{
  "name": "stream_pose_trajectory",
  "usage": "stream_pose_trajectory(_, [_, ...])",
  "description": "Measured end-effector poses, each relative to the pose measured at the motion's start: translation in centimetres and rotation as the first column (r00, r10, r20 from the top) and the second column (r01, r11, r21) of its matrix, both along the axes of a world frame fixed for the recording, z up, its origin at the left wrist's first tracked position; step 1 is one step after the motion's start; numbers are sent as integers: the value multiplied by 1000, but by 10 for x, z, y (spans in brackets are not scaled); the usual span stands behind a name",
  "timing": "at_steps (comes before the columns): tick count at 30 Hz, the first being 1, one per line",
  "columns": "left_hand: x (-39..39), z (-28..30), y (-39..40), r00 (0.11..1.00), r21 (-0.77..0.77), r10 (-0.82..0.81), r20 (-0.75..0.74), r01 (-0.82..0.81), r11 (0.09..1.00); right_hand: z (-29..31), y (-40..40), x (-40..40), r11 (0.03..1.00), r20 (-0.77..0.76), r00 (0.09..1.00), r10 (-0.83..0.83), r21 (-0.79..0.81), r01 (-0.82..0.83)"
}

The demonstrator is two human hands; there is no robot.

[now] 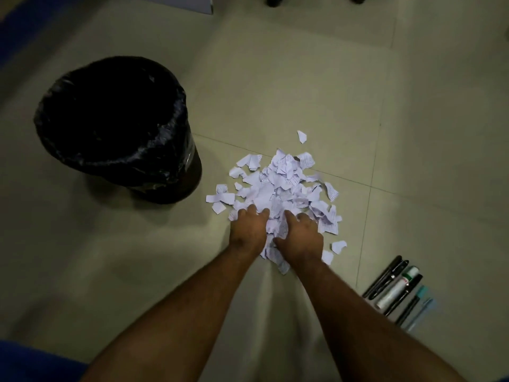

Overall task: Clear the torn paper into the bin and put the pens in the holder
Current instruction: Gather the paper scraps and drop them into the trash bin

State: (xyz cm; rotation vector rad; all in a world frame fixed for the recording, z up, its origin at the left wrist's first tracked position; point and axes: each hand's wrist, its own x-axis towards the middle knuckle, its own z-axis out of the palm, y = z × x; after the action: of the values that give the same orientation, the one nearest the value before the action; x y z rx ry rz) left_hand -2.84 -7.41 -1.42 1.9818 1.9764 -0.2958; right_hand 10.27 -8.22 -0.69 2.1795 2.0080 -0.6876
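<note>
- The torn paper (278,186) lies as a loose heap of white scraps on the tiled floor (303,78), with a few stray pieces just off its edges at the top and lower right.
- Both hands are at the near edge of the heap, side by side, with a ridge of scraps bunched up between them.
- The left hand (249,228) lies knuckles-up on the left part of that near edge; its fingers curl down into the scraps and their tips are buried, so it appears to be grasping paper, though how much it holds cannot be told.
- The right hand (301,235) sits just beside it on the right, fingers bent and dug into the pile, thumb turned inward against the bunched scraps; it too grasps paper.
- Most of the heap lies beyond the fingertips, farther from the person, and is not held.
- The bin (118,128), black and lined with a black bag, stands upright on the floor to the left of the heap, near it but not touching.
- The pens (399,290) lie in a row on the floor to the lower right, apart from the heap and from the right forearm; a white marker lies among them.
</note>
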Motion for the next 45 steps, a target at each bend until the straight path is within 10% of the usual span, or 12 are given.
stream_pose_trajectory(15, [0,18,-1,830,-16,343,440,-375,927,-4,6,-10,990,-207,974,-95,80,114])
stream_pose_trajectory(23, [-26,72,-9,591,47,415,691,-611,791,37,0,-17,835,-635,646,-423,3,550])
stream_pose_trajectory(32, [-73,201,16,362,152,286,887,-815,560,157,48,-92,802,-934,261,-244,-43,596])
stream_pose_trajectory(39, [-159,264,49,279,193,232,932,-923,334,231,83,-204,873,-942,330,-64,108,476])
stream_pose_trajectory(45, [-215,240,65,457,240,497,737,-865,440,225,100,-256,972,-740,672,-29,137,193])
